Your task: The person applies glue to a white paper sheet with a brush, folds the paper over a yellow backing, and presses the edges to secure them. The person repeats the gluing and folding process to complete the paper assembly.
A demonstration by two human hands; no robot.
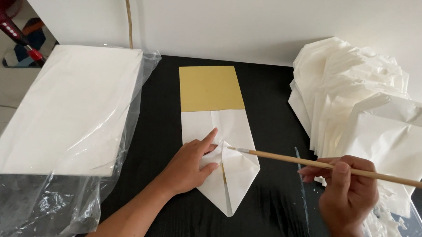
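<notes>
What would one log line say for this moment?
left hand: pressing folded white paper | right hand: holding brush, tip at fold | surface: black table

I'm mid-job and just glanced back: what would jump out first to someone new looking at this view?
The white folded paper on the black table, pinned by the left hand, while the right hand aims a long wooden brush at its flap. A heap of finished white bags stands at right, wrapped sheets at left.

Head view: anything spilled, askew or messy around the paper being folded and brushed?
Yes. White dried flakes and smears litter the black table below the right hand, beside the stack of finished folded papers. A thin wet streak crosses the table near the brush. The left hand presses the folded paper, which lies straight.
</notes>
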